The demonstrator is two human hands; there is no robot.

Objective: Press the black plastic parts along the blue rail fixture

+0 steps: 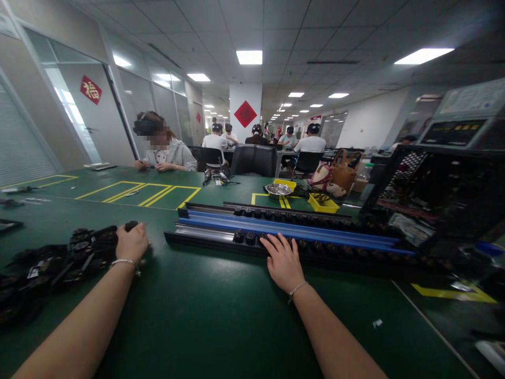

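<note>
My left hand (132, 243) is closed around a small black part (131, 226) at the edge of a pile of black parts (59, 260) on the green table (205, 310). My right hand (283, 261) lies flat with fingers stretched out on the near rail of a long black and blue tray (315, 231). That tray holds rows of small black parts in its channels. Both wrists wear thin bracelets.
A person with a headset sits at the far left of the table (163, 150). Beyond the tray stand a metal bowl (278, 189), yellow bins (323, 202) and a brown bag (345, 171). A black crate (434, 195) stands at the right. More people sit further back.
</note>
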